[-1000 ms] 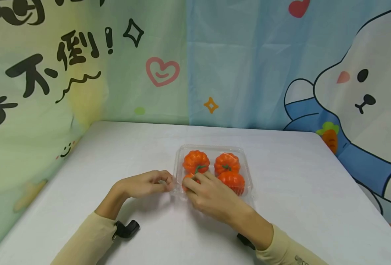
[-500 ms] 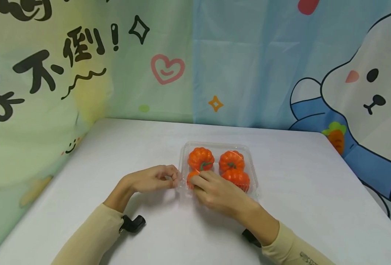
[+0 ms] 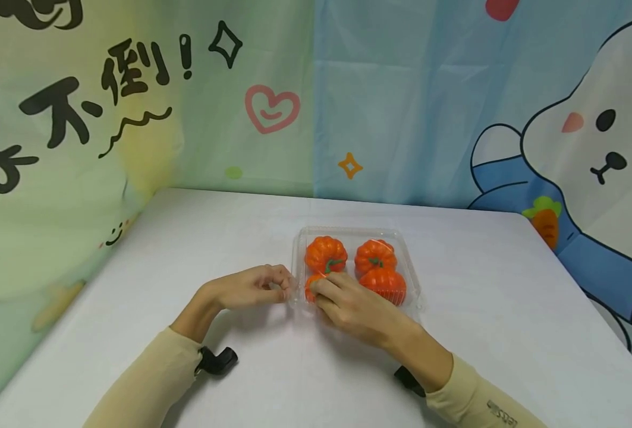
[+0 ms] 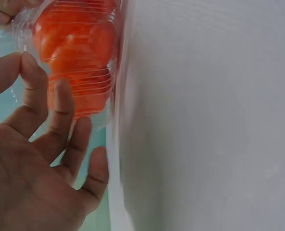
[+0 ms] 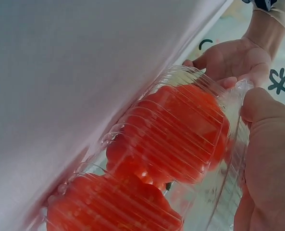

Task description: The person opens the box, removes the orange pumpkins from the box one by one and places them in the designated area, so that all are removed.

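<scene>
Head view: the clear box (image 3: pixel 348 230) sits on the white surface (image 3: pixel 481 297), with four orange pumpkins (image 3: pixel 326 253) inside in two rows. The left hand (image 3: pixel 254 287) is at the box's near left corner, thumb and forefinger at the rim. The right hand (image 3: pixel 355 304) curls its fingers over the near edge, partly hiding the near left pumpkin. Compared with a second ago, slightly more of that pumpkin shows; the left hand has hardly moved. The pumpkins keep their arrangement, so I judge the work to be fine handling at one corner, with little gained so far.

Left wrist view: the left thumb and forefinger meet, seemingly pinching the clear rim; the other fingers bend loosely beside the ridged wall.

Right wrist view: the right thumb bears on the box's edge near a small corner tab (image 5: pixel 244 85), and the left fingers reach the same corner. The right fingers are mostly hidden here, but this hand appears to grip the edge.
</scene>
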`<action>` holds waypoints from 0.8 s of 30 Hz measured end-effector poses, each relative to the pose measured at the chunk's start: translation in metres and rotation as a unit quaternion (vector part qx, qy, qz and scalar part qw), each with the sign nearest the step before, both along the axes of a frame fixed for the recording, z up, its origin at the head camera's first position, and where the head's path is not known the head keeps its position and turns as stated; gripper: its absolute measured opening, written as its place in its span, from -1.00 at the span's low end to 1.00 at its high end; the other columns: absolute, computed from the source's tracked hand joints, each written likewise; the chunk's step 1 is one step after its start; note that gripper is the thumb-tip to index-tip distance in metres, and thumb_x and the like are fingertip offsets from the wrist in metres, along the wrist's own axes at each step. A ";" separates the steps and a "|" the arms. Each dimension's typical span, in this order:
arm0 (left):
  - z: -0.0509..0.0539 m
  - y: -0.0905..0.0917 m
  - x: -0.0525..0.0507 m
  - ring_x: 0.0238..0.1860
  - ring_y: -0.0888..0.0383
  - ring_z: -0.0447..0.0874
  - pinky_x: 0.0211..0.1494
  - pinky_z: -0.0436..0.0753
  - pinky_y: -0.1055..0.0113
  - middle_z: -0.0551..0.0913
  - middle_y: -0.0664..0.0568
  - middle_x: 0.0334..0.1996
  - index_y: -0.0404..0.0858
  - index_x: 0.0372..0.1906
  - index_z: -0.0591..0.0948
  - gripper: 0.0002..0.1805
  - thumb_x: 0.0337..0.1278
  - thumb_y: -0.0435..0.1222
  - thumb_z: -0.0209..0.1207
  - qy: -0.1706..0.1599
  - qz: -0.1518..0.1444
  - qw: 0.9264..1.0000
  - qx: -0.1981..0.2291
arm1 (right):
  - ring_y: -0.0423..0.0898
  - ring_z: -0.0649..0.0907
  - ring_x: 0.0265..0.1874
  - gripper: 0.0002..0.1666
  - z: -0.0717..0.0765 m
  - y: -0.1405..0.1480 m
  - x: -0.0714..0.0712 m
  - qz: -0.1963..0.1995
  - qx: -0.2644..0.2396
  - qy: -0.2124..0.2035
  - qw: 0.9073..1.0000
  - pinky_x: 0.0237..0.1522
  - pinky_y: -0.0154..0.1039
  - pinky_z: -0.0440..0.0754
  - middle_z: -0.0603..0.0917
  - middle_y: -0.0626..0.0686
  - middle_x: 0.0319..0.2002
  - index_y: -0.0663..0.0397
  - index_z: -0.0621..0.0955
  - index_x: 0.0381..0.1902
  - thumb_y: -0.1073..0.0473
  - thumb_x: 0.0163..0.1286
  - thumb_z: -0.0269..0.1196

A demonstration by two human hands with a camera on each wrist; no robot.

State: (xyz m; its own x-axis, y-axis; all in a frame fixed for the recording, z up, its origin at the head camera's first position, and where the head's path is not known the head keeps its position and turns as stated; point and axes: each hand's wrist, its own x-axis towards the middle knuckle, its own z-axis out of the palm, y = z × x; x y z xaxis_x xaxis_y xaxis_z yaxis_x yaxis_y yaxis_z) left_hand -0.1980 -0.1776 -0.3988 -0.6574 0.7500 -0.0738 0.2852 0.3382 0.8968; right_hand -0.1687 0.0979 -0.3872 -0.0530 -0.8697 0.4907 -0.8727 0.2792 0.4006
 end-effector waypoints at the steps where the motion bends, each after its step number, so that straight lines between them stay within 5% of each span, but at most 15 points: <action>1: -0.001 0.000 0.000 0.13 0.00 0.41 0.19 0.40 0.08 0.54 -0.02 0.00 -0.43 -0.25 0.61 -0.75 0.44 -0.28 0.12 0.012 0.001 1.000 -0.002 | -0.01 0.57 -0.18 -0.78 -0.001 0.000 -0.001 0.002 -0.002 -0.006 1.000 -0.05 -0.29 0.61 0.60 0.09 -0.04 0.27 0.68 -0.17 0.32 0.55 0.09; 7: 0.000 0.004 -0.001 0.12 0.01 0.33 0.05 0.38 0.14 0.53 0.02 0.00 -0.27 -0.29 0.64 -0.83 0.41 -0.26 0.17 0.045 0.016 0.999 -0.011 | 0.00 0.59 -0.15 -0.78 -0.005 0.001 -0.004 0.019 -0.024 -0.034 0.999 -0.02 -0.26 0.63 0.59 0.10 -0.04 0.32 0.66 -0.21 0.34 0.57 0.08; 14: 0.000 0.009 -0.001 0.13 -0.02 0.35 0.17 0.31 0.01 0.50 -0.01 -0.03 -0.23 -0.34 0.63 -0.90 0.33 -0.36 0.18 0.066 0.020 0.998 -0.001 | 0.00 0.57 -0.17 -0.94 -0.006 0.001 -0.006 0.015 -0.036 -0.043 0.998 -0.06 -0.28 0.62 0.58 0.11 -0.07 0.31 0.64 -0.26 0.37 0.42 0.28; 24: -0.002 0.009 -0.002 0.17 0.02 0.40 0.34 0.26 -0.04 0.54 -0.02 0.03 -0.40 -0.26 0.64 -0.80 0.39 -0.33 0.11 0.029 0.024 0.999 -0.003 | 0.02 0.58 -0.19 -0.92 -0.006 0.000 -0.003 -0.011 -0.039 -0.044 0.998 -0.05 -0.18 0.58 0.59 0.08 -0.07 0.22 0.67 -0.23 0.28 0.44 0.32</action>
State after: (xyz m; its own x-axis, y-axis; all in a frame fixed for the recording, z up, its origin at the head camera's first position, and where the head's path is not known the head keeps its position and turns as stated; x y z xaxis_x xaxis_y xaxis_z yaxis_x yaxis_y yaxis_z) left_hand -0.2000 -0.1683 -0.4013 -0.6964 0.7166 -0.0398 0.3189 0.3587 0.8773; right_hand -0.1716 0.0978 -0.3928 -0.1170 -0.8271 0.5498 -0.8969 0.3258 0.2991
